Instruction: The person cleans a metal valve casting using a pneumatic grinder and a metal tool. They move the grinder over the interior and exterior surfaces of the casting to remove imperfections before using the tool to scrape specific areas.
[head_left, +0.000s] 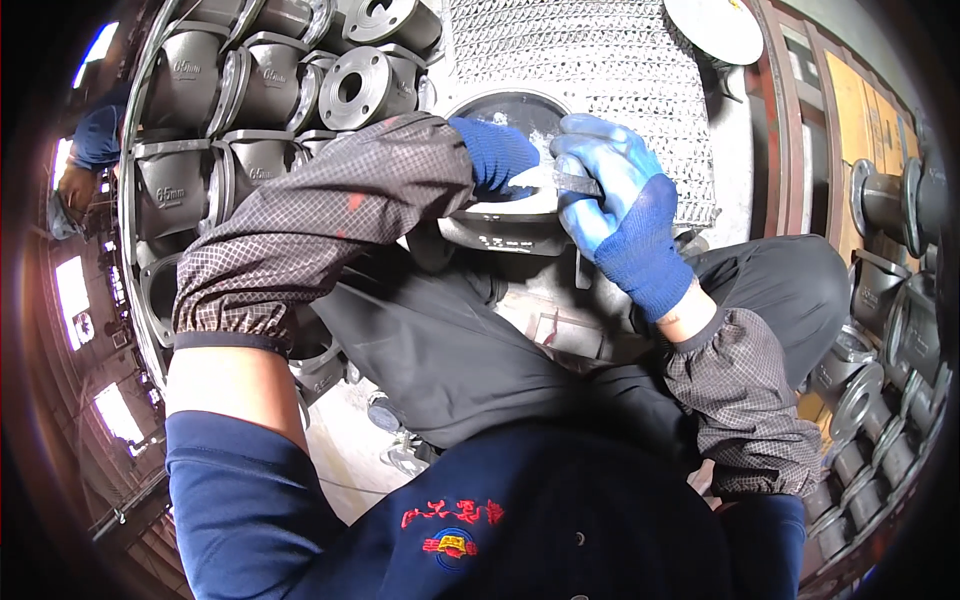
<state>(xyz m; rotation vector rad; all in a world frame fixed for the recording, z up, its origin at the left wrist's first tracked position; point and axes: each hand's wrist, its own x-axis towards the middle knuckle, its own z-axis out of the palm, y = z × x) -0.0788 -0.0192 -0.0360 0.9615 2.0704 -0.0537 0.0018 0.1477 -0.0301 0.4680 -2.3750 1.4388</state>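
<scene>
In front of me, a dark grey metal valve body has its wide round opening turned up. White smears show on the inner wall. My left hand, in a blue knitted glove, reaches into this opening, and its fingers are hidden there. At the opening's right rim, my right hand, in a blue coated glove, is closed round a flat metal scraper. The scraper points left toward my left hand, with what looks like white paste at its tip.
A ridged, light grey mat lies under and behind the valve body. Rows of dark flanged valve bodies stand at the left. More flanged castings line the right side. A white round disc is at the far right. Another person shows at the left edge.
</scene>
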